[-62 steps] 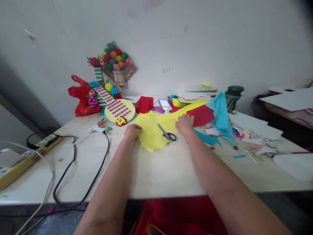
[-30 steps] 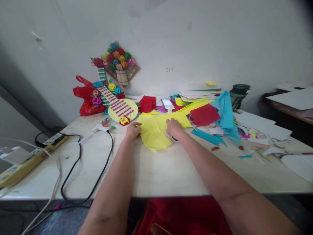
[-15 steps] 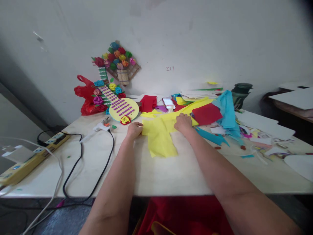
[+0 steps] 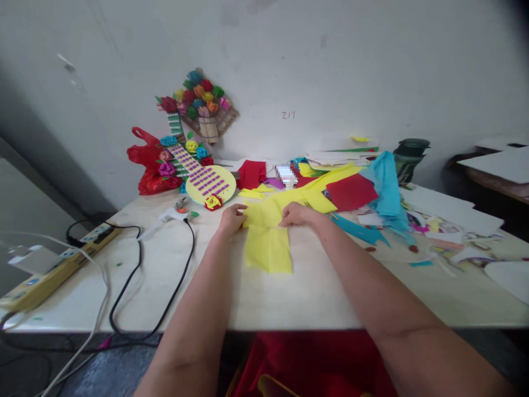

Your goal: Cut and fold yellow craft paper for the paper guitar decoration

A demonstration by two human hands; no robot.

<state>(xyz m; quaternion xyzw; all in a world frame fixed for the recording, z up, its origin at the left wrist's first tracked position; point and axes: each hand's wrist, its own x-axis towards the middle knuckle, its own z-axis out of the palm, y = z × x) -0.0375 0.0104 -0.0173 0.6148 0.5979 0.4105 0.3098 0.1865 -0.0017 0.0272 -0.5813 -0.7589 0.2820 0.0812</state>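
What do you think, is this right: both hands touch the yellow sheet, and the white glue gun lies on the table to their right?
Not quite: the white glue gun lies to their left, as the head view shows. It is on the table, and the left hand and right hand do touch the yellow sheet.

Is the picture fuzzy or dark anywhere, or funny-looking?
Head view: a bit soft, paper scraps at right hard to tell apart; head view: coarse squares cover part of the small screen; head view: dim under the table, black in the top right corner; head view: yellow sheet evenly lit.
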